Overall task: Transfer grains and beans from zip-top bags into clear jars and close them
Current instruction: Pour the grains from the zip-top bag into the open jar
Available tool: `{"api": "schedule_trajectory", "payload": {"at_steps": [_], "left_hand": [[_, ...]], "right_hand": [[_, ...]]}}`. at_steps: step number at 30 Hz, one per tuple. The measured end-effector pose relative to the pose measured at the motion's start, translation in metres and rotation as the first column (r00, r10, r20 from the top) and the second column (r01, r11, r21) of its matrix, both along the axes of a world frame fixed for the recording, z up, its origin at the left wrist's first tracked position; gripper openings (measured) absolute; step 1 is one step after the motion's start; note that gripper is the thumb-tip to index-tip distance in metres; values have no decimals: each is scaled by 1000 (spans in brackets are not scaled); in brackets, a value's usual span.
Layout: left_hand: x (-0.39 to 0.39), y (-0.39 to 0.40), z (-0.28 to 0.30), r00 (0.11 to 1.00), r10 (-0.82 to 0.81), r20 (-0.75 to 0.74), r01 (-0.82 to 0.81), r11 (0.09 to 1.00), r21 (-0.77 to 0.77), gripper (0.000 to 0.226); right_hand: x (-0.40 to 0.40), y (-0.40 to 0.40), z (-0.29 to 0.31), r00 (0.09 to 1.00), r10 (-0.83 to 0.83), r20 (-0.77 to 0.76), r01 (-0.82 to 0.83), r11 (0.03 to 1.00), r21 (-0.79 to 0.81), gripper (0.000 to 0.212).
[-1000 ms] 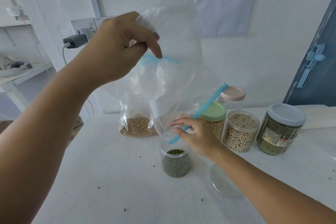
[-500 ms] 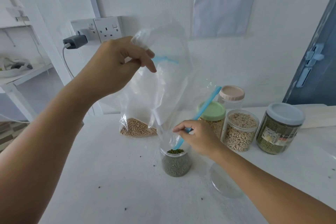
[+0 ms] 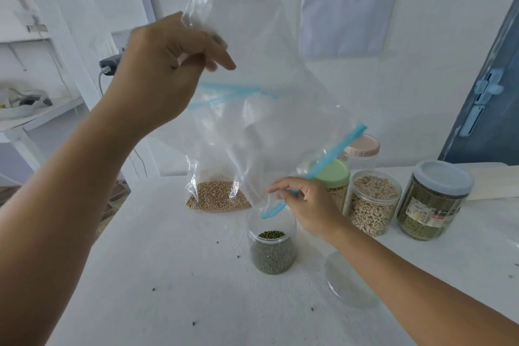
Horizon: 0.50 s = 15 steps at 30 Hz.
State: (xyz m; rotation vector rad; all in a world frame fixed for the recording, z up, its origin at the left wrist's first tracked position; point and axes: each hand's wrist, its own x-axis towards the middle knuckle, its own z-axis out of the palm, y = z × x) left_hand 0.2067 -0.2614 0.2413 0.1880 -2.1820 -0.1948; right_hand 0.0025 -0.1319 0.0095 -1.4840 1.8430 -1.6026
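I hold emptied zip-top bag (image 3: 266, 109) inverted: left hand (image 3: 165, 70) pinches bottom corner high, right hand (image 3: 306, 205) pinches blue zip edge (image 3: 314, 174). Open jar (image 3: 271, 244) of green beans sits directly below right hand; bag long axis slants down toward it. Lid (image 3: 351, 281) lies on tabletop (image 3: 168, 275), nearer right hand.

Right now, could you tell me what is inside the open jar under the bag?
The open jar holds green mung beans filling its lower part. Its bottom is covered by them.

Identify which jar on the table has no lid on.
The small jar of green beans under the bag; its mouth is open, while the capped jars carry lids.
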Motion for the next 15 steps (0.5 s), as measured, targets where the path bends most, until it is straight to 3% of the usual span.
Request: {"api": "schedule_trajectory", "payload": {"at_steps": [4,10,15], "left_hand": [[-2,0,-5,1000,1,15,-1,1000,5,33],[-3,-9,-13,999,40,6,-40,998,40,24],[-1,-12,-14,997,70,-35,-67,995,79,28]], "right_hand": [[2,3,-2,999,33,-10,-32,997,65,40],[1,2,-1,999,-12,-38,13,1000,8,18],[1,2,1,996,-11,-88,9,1000,-22,28]]}}
